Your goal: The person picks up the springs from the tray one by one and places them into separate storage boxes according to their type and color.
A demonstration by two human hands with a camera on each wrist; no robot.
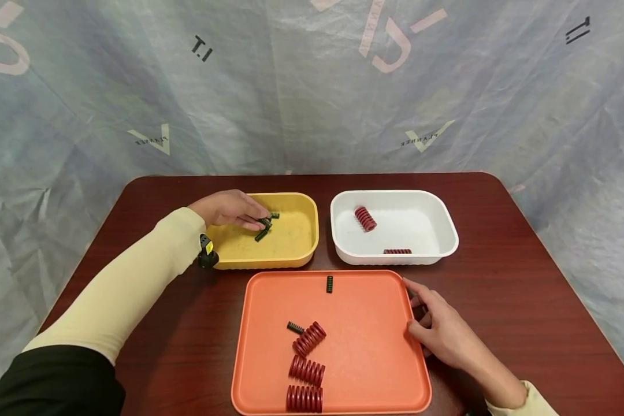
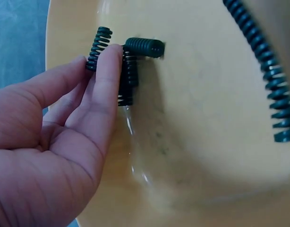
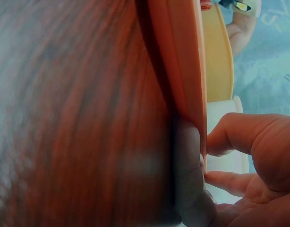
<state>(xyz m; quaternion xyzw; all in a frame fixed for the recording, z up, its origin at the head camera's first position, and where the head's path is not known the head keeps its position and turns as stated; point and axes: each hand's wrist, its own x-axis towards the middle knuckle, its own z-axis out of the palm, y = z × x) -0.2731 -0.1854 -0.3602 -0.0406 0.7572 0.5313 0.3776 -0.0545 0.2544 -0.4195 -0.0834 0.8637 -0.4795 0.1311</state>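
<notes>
My left hand [image 1: 232,209] reaches into the yellow tray [image 1: 229,254]. In the left wrist view a small dark green spring [image 2: 98,47] is pinched between thumb and fingertips. Several more green springs [image 2: 144,47] lie in the yellow tray right beside the fingers. My right hand [image 1: 444,326] grips the right rim of the orange tray [image 1: 369,358]; in the right wrist view fingers pass under its edge. On that tray are two green springs [image 1: 330,284], one near the far rim and one touching a red spring [image 1: 309,339]. Two further red springs [image 1: 307,370] lie toward its near edge.
A white tray [image 1: 426,225] with two red springs [image 1: 365,219] stands at the back right, beside the yellow one. All three trays are on a dark wooden table [image 1: 520,277]. A printed sheet [image 1: 291,86] hangs behind the table.
</notes>
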